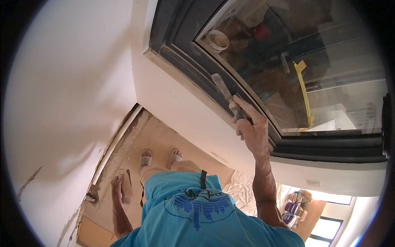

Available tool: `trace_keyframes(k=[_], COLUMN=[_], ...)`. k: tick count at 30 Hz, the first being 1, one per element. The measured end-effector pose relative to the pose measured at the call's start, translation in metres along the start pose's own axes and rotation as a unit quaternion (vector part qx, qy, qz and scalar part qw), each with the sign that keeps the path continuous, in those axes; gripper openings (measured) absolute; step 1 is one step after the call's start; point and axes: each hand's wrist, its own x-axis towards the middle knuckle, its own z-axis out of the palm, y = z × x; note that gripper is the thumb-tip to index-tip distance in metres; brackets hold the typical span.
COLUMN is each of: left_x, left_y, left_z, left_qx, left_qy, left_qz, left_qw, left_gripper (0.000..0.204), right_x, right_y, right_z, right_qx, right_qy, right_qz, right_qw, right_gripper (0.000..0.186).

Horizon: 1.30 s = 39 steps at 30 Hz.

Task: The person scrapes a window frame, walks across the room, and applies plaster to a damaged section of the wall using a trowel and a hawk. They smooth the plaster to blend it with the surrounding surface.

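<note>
My right hand point(254, 128) is raised to the dark window frame point(183, 61). Its fingers close round the lower end of a dusty grey window handle point(223, 88), with the index finger stretched along the frame side. Low on the left, my left hand point(117, 188) hangs beside my body and grips a flat, tan-brown block-like tool point(126, 184). The exact kind of that tool cannot be made out. The window glass point(279, 94) behind the handle is closed off by the frame and shows reflections.
Yellow tape point(303, 90) runs along the glass, where a white bucket point(218, 41) also shows. A pale pipe point(117, 144) follows the white wall's point(74, 82) rough base. Plastic sheeting point(240, 184) and a table with packages point(293, 209) lie behind me on the right.
</note>
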Motion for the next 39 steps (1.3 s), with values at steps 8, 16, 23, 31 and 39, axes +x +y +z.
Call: trace_keyframes(k=[8,16,23,31,39], left_x=[0.029,0.013,0.01,0.013,0.017], left_y=[-0.037,0.004,-0.007,0.012,-0.005], left_z=[-0.015,-0.004,-0.004,-0.005,-0.012], left_qx=[0.022,-0.024,0.021,-0.028,0.005], left_qy=[0.037,-0.044,0.052,-0.026,0.002], left_qz=[0.027,0.017,0.001,0.021,0.021], left_qw=[0.999,0.999,0.998,0.999,1.0], left_gripper=[0.037,0.044,0.04,0.04,0.031], right_x=[0.014,0.026,0.046,0.033,0.029], right_y=[-0.01,-0.016,-0.036,-0.038,-0.024], right_z=[-0.001,-0.01,0.017,0.047,0.023], right_qx=[0.03,-0.005,0.009,0.039,0.013], right_qy=[0.061,0.02,-0.01,-0.063,0.036], right_qz=[-0.007,0.009,-0.02,-0.062,-0.022], right_qw=[0.998,1.0,1.0,0.995,0.999], right_gripper=[0.053,0.052,0.053,0.056,0.055])
